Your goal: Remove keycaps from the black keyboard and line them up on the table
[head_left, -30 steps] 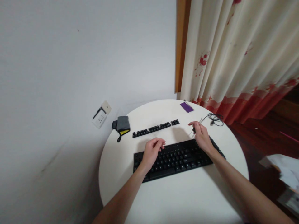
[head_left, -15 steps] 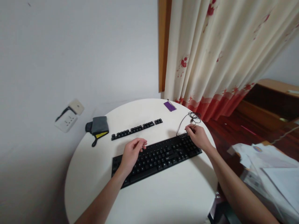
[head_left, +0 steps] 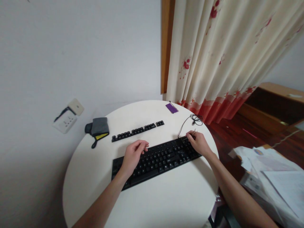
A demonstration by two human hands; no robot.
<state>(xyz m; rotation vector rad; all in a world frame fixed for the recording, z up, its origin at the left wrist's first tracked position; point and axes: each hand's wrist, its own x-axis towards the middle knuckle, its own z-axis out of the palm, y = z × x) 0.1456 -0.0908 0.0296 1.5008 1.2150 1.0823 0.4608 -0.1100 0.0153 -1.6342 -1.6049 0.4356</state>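
Observation:
A black keyboard point(head_left: 163, 161) lies at a slant on the white round table point(head_left: 152, 202). Over its left half is my left hand point(head_left: 134, 155), thumb and curled fingers drawn together; whatever they may hold is hidden. My right hand point(head_left: 198, 142) is closed at the keyboard's upper right corner, pinching a thin wire keycap puller point(head_left: 195, 130) whose loops reach down to the keys there. Behind the keyboard, loose black keycaps point(head_left: 136, 131) stand in a long row. The keyboard's thin cable point(head_left: 182, 127) leaves its back edge and ends in a coil.
A grey pouch with yellow lining point(head_left: 100, 126) sits at the table's left edge, by a wall socket point(head_left: 65, 123). Near the back edge lies a purple card-like item point(head_left: 172, 108). A flowered curtain point(head_left: 201, 57) hangs behind. Papers point(head_left: 280, 177) are piled at the right.
My right hand has shifted slightly over the keyboard's upper right corner, still with the wire puller. My left hand stays almost where it was. The view has turned a little.

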